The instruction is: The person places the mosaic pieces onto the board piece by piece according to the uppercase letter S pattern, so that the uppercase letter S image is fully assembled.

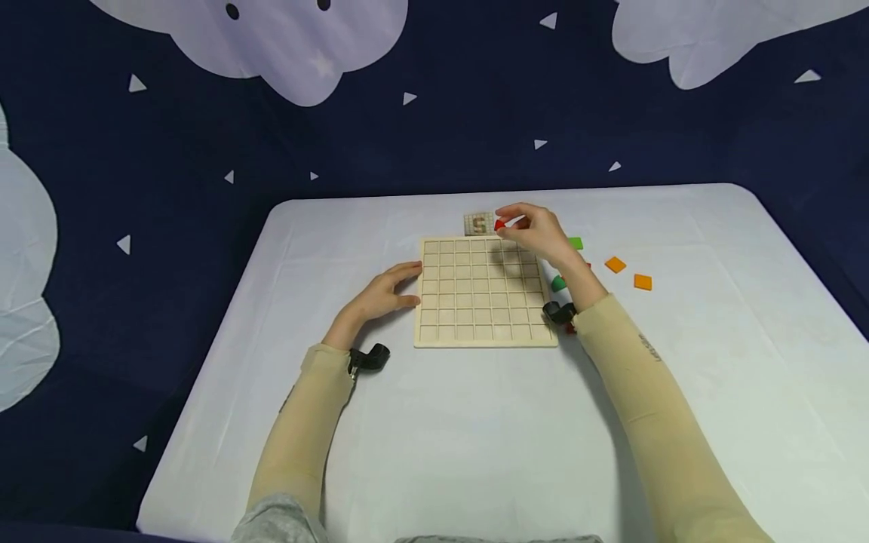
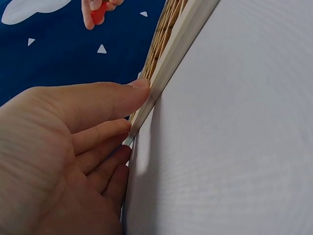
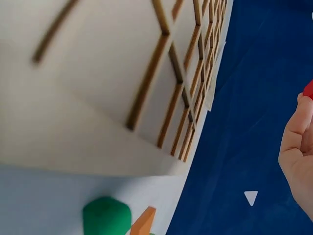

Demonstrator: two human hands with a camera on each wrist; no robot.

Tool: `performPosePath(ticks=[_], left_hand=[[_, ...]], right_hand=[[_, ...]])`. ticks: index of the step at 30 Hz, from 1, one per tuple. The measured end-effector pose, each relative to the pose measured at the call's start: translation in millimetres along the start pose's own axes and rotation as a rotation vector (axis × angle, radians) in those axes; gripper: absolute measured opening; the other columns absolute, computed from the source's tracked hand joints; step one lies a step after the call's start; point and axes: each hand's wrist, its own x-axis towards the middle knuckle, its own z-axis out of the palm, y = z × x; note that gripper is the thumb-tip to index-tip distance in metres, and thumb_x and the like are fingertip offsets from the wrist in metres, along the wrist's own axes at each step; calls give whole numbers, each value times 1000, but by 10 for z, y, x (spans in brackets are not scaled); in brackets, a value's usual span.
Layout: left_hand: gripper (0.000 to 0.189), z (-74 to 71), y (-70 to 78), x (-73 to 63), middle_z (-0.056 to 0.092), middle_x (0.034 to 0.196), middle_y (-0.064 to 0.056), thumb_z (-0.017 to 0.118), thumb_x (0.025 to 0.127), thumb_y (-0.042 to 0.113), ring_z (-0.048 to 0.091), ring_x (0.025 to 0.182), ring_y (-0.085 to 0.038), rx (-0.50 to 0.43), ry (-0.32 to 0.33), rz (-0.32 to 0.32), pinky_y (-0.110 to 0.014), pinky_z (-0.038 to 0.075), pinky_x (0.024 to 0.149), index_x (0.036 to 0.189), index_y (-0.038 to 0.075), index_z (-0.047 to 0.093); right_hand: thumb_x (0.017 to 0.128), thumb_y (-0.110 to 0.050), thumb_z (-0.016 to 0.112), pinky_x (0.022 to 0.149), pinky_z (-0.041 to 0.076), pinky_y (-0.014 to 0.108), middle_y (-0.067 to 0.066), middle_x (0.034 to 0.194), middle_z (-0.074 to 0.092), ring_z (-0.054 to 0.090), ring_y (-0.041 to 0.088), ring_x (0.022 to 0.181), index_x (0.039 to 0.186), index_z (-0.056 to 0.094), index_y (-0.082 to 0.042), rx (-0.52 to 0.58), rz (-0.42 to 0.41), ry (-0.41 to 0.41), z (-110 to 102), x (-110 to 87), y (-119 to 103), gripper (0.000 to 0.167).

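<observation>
A pale wooden grid board (image 1: 480, 298) lies flat on the white table. My left hand (image 1: 382, 294) touches its left edge with thumb and fingertips, the fingers extended; the left wrist view shows the thumb (image 2: 117, 98) against the board's side. Above the board's far right part, my right hand (image 1: 536, 228) pinches a small red block (image 1: 500, 225) between thumb and fingers. That red block (image 2: 99, 13) also shows at the top of the left wrist view. Behind the board lies a small card (image 1: 478, 224) with a grid pattern, close to the red block.
Right of the board lie a green piece (image 1: 558, 283), a light green piece (image 1: 575, 243) and two orange squares, one nearer (image 1: 643, 282) and one farther (image 1: 615, 264). Red pieces are partly hidden under my right forearm. A dark blue cloth (image 1: 462, 128) hangs behind the table.
</observation>
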Motion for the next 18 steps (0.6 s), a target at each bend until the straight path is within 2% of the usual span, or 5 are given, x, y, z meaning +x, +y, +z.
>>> performPosePath(ticks=[3, 10, 13, 18], left_hand=[[66, 4, 8, -2, 30, 150, -13, 69, 86, 10, 22, 139, -27, -3, 2, 1, -37, 17, 113, 142, -3, 38], [66, 12, 15, -3, 31, 150, -14, 69, 86, 11, 23, 139, -27, 7, 4, 8, -37, 17, 113, 142, -3, 38], [65, 7, 19, -9, 31, 149, -14, 69, 86, 10, 23, 139, -27, -2, 6, 12, -38, 17, 113, 141, -3, 38], [65, 6, 5, -17, 31, 149, -15, 69, 85, 8, 23, 138, -28, -4, 12, 20, -38, 17, 113, 141, -4, 38]], right_hand=[[88, -17, 68, 65, 46, 26, 7, 117, 60, 55, 20, 88, 125, 60, -7, -45, -32, -9, 9, 11, -13, 39], [87, -9, 67, 70, 48, 38, 14, 110, 58, 59, 27, 87, 121, 60, 0, -322, -118, -29, -59, 16, 30, 37], [86, -8, 68, 72, 49, 40, 16, 109, 58, 59, 29, 87, 120, 60, 2, -372, -110, -47, -93, 4, 58, 37], [85, -7, 69, 74, 49, 41, 16, 108, 58, 59, 29, 88, 121, 59, 3, -378, -100, -110, -87, 7, 104, 38]])
